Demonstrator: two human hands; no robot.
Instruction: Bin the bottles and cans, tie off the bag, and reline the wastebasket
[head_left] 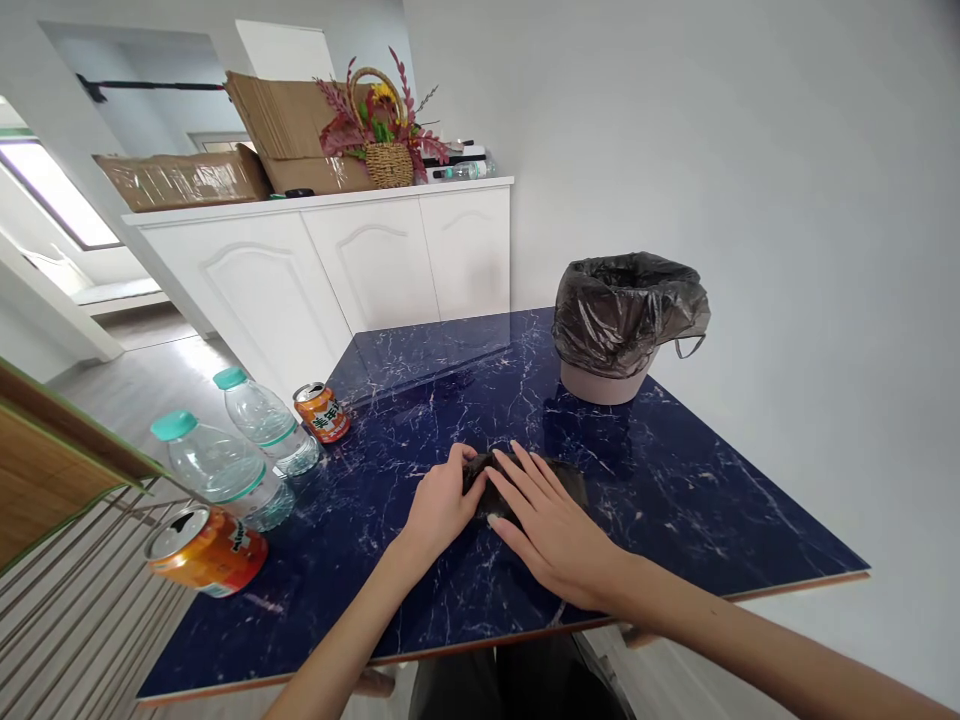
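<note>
A folded black plastic bag (574, 483) lies on the dark blue marbled table (405, 600) in front of me. My left hand (442, 498) grips its left end, fingers curled with the thumb against them. Spread flat across the bag, my right hand (551, 535) presses on it with fingers stretched out. Both hands hide much of the bag, and their fingertips come close together near its left part.
A pinkish bin (600, 384) lined with a black bag (622, 320) stands at the table's back right. Along the left edge are two clear bottles (225, 465) (270, 420) and two orange cans (210, 550) (322, 412). Behind is a white cabinet (360, 260) with cardboard boxes (180, 180) and a flower basket (388, 165).
</note>
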